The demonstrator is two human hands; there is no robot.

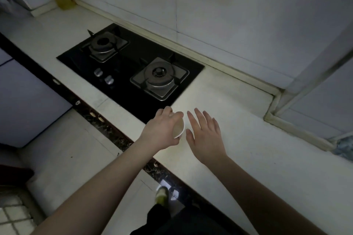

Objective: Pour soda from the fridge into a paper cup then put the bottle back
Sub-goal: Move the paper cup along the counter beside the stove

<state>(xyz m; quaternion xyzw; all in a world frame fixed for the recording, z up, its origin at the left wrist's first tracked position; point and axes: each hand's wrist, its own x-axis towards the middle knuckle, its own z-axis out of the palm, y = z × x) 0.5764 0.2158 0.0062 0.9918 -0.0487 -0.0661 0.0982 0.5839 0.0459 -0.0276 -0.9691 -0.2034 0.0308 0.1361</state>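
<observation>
The left hand (162,131) is gripping a paper cup (179,129), fingers curled around its wall, holding it tilted so its mouth is facing right, toward the right hand (205,133), which is hovering just beside the rim with fingers spread and holding nothing. Both are sitting over the white countertop (248,139), near the gas hob (131,66) corner (no soda bottle or fridge is showing). The counter to the right is looking bare for setting it upright.
</observation>
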